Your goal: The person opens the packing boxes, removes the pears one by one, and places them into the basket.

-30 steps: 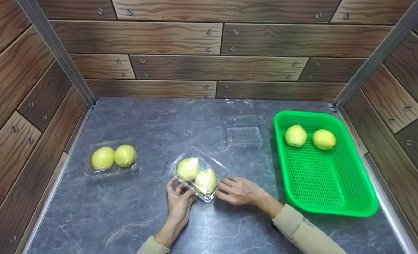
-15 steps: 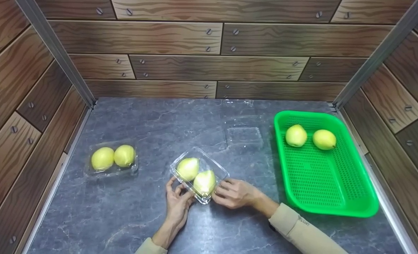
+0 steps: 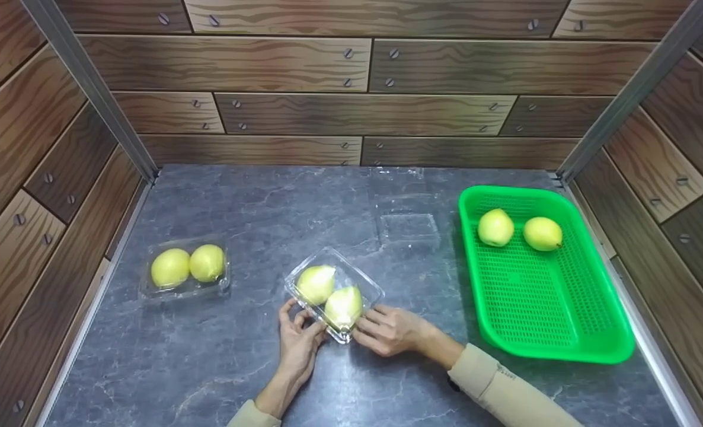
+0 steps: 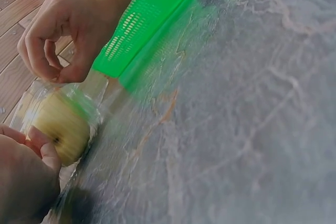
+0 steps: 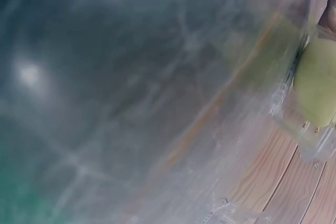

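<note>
A clear plastic clamshell box (image 3: 360,274) stands turned cornerwise at the middle of the table. Two yellow-green pears lie in it, a rear pear (image 3: 315,284) and a front pear (image 3: 344,306). My left hand (image 3: 298,347) grips the box's near left side, with the thumb at its rim. On the opposite side, my right hand (image 3: 396,330) pinches the edge near the front corner, its fingers curled. In the left wrist view, the right hand (image 4: 68,38) is above the box and a pear (image 4: 63,127) shows through the plastic. The right wrist view shows a pear (image 5: 317,82) at its edge.
At left sits another clear box (image 3: 185,292) with two pears. A green plastic basket (image 3: 535,296) with two pears (image 3: 496,228) stands at right. Clear plastic containers (image 3: 409,228), hard to make out, lie at the back centre. Wood-patterned walls (image 3: 292,112) enclose the table.
My right hand has shifted slightly left and toward me along the box's edge, to near its front corner. The left hand stays about where it was.
</note>
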Demonstrator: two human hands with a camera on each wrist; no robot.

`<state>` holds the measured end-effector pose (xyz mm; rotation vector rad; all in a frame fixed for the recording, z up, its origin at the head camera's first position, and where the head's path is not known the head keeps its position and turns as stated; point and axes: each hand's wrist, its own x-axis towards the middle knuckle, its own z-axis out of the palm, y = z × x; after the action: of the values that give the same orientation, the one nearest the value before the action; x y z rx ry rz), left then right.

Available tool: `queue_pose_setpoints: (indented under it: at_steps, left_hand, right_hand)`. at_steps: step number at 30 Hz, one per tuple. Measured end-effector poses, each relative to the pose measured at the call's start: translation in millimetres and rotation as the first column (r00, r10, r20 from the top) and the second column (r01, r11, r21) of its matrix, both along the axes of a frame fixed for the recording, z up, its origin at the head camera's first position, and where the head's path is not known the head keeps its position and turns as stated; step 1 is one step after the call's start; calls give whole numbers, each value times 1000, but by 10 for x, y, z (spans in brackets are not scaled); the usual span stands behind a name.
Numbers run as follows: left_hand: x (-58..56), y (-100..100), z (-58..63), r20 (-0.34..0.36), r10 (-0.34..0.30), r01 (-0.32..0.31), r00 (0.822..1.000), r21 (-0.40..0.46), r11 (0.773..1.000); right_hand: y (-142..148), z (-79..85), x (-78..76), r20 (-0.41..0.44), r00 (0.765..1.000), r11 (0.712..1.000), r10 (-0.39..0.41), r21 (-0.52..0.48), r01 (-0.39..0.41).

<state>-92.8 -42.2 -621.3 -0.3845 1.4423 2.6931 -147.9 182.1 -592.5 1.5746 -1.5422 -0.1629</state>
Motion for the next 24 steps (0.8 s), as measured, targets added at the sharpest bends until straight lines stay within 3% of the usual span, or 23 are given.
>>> queue_pose_setpoints:
  at_steps: [24]
  left_hand:
    - [6,-52,63,22,-50,51,999,-68,996]
  right_hand:
    - [20,-19,13,-50,998,999,32,5,-32]
